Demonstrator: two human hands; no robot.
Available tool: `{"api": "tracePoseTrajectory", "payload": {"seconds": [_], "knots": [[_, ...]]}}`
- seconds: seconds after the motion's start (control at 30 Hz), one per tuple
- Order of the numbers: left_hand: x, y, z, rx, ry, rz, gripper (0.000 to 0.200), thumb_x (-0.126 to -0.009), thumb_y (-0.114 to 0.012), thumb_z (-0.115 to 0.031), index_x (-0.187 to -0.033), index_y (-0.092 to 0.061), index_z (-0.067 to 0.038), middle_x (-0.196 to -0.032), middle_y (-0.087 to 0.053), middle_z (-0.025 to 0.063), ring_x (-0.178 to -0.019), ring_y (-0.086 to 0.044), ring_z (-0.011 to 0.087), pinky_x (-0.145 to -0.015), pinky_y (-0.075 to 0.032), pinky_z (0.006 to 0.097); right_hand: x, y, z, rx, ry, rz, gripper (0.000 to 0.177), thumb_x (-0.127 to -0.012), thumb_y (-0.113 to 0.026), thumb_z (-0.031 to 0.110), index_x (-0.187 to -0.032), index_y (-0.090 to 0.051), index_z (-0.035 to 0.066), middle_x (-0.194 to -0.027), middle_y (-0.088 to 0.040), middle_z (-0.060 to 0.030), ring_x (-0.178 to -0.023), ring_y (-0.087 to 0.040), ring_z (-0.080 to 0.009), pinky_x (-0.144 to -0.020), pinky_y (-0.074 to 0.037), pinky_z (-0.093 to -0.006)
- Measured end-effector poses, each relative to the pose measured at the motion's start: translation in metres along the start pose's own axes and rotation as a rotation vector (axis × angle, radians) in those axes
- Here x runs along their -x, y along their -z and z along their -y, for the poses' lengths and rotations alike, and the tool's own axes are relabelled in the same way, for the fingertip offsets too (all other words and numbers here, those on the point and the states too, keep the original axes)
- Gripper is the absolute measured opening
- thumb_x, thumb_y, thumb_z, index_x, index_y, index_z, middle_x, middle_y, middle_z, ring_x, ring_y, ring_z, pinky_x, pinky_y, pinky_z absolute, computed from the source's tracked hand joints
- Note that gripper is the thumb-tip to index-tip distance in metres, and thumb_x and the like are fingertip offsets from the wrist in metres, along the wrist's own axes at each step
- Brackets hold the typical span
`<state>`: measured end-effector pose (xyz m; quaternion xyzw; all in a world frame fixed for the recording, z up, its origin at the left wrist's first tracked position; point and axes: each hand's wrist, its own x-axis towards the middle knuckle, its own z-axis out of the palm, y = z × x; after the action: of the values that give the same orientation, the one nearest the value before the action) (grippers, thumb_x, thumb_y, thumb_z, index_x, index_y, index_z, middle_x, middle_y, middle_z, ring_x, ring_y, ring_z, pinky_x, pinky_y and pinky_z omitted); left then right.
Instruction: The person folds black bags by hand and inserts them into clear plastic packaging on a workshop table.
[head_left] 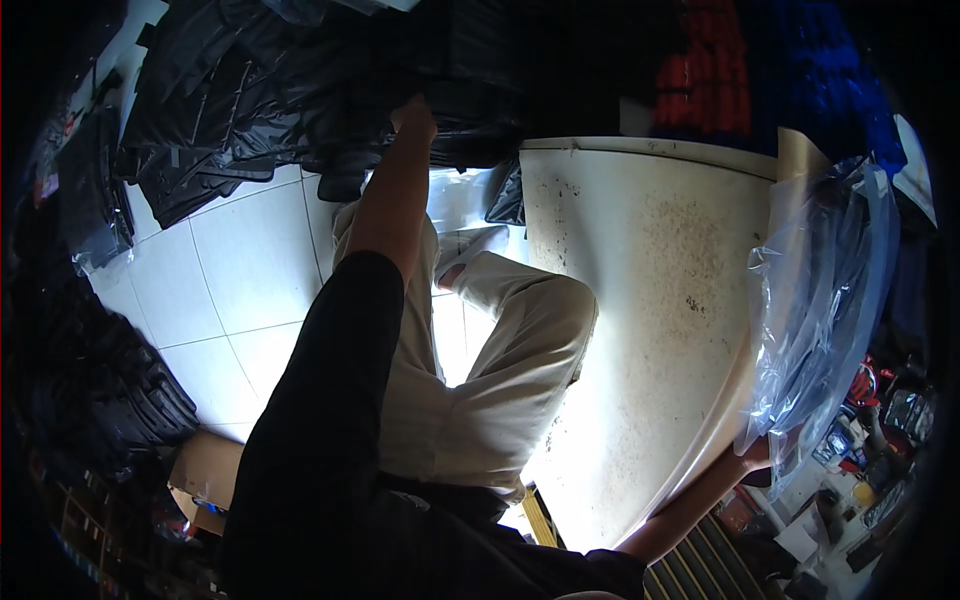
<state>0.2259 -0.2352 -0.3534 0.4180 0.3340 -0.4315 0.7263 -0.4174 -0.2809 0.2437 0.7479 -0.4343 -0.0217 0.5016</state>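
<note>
My left hand reaches forward to a dark stack of black plastic-wrapped packages. Its fingers look curled against the stack; what they grip is lost in the dark. Off to the right, my right hand is closed at the lower end of a clear plastic bag. The bag hangs in long, crinkled folds over the edge of a stained white panel, and it partly covers the fingers.
Red packages and blue packages are stacked at the back right. White floor tiles show on the left, near a cardboard box. More black packages lie at far left. Assorted clutter sits at lower right.
</note>
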Motion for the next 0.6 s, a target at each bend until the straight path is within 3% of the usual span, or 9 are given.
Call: {"api": "tracePoseTrajectory", "payload": {"seconds": [0.03,0.1,0.13,0.2,0.3,0.37,0.5,0.57,0.6], "knots": [[-0.029,0.012,0.012,-0.483,-0.129,-0.124,0.050,-0.087,-0.061,-0.028,-0.134,-0.047,-0.018,-0.120,-0.059,0.0118,-0.122,-0.051,0.0272,-0.101,-0.041,0.0409,0.001,-0.005,-0.004,-0.180,0.007,-0.048,0.043,-0.090,-0.062,0.033,-0.122,-0.057,0.004,-0.115,-0.064,-0.0100,-0.100,-0.066,-0.0207,-0.087,-0.055,-0.0275],[-0.044,0.013,0.017,-0.957,-0.260,-0.249,0.052,-0.085,-0.064,-0.028,-0.133,-0.048,-0.017,-0.117,-0.061,0.0124,-0.122,-0.051,0.0274,-0.100,-0.042,0.0412,-0.007,0.005,0.009,-0.248,0.031,-0.113,0.043,-0.091,-0.062,0.034,-0.122,-0.057,0.004,-0.116,-0.064,-0.0087,-0.102,-0.065,-0.0190,-0.089,-0.054,-0.0262],[-0.034,0.007,0.012,-1.087,-0.256,-0.241,0.049,-0.084,-0.066,-0.028,-0.129,-0.049,-0.016,-0.114,-0.061,0.0118,-0.115,-0.053,0.0269,-0.095,-0.044,0.0408,-0.012,0.008,0.012,-0.316,0.060,-0.171,0.043,-0.091,-0.061,0.034,-0.123,-0.057,0.005,-0.117,-0.064,-0.0073,-0.104,-0.064,-0.0172,-0.091,-0.053,-0.0250],[0.001,-0.001,-0.010,-1.363,-0.242,-0.227,0.045,-0.083,-0.070,-0.027,-0.122,-0.053,-0.013,-0.107,-0.062,0.0107,-0.099,-0.057,0.0258,-0.085,-0.047,0.0399,-0.006,0.001,0.004,-0.122,0.048,-0.121,0.043,-0.092,-0.059,0.035,-0.124,-0.057,0.007,-0.120,-0.063,-0.0062,-0.106,-0.064,-0.0157,-0.091,-0.053,-0.0236],[0.055,-0.018,-0.040,-1.642,-0.223,-0.211,0.041,-0.081,-0.074,-0.027,-0.114,-0.057,-0.010,-0.100,-0.062,0.0095,-0.083,-0.061,0.0246,-0.076,-0.050,0.0391,-0.008,0.001,0.007,-0.338,0.043,-0.107,0.042,-0.093,-0.058,0.036,-0.125,-0.057,0.010,-0.122,-0.062,-0.0045,-0.106,-0.063,-0.0137,-0.090,-0.053,-0.0218],[0.087,-0.040,-0.040,-0.135,-0.038,-0.411,0.034,-0.081,-0.075,-0.028,-0.104,-0.058,-0.009,-0.091,-0.062,0.0079,-0.067,-0.057,0.0199,-0.062,-0.047,0.0357,-0.008,0.000,0.007,-0.386,0.051,-0.135,0.041,-0.093,-0.057,0.038,-0.124,-0.057,0.011,-0.121,-0.062,-0.0034,-0.105,-0.063,-0.0126,-0.088,-0.053,-0.0209],[0.094,-0.049,-0.042,-0.158,-0.064,-0.403,0.036,-0.081,-0.071,-0.033,-0.097,-0.066,-0.001,-0.081,-0.065,0.0107,-0.066,-0.061,0.0222,-0.060,-0.049,0.0357,0.005,-0.015,-0.008,-0.304,-0.023,-0.022,0.042,-0.093,-0.057,0.039,-0.123,-0.058,0.010,-0.119,-0.063,-0.0028,-0.103,-0.064,-0.0127,-0.086,-0.053,-0.0208],[0.077,-0.045,-0.041,-0.131,-0.092,-0.232,0.035,-0.082,-0.069,-0.032,-0.089,-0.064,0.002,-0.062,-0.057,0.0066,-0.053,-0.052,0.0201,-0.053,-0.042,0.0340,0.001,-0.013,-0.007,-0.122,0.046,-0.102,0.042,-0.093,-0.056,0.040,-0.121,-0.059,0.009,-0.117,-0.064,-0.0028,-0.100,-0.065,-0.0131,-0.083,-0.054,-0.0210],[0.069,-0.043,-0.041,-0.131,-0.092,-0.232,0.035,-0.082,-0.069,-0.032,-0.089,-0.064,0.002,-0.062,-0.057,0.0066,-0.053,-0.052,0.0201,-0.053,-0.042,0.0340,0.000,-0.009,-0.004,-0.122,0.046,-0.103,0.042,-0.093,-0.056,0.040,-0.121,-0.059,0.009,-0.117,-0.064,-0.0028,-0.100,-0.065,-0.0131,-0.083,-0.054,-0.0210]]}}
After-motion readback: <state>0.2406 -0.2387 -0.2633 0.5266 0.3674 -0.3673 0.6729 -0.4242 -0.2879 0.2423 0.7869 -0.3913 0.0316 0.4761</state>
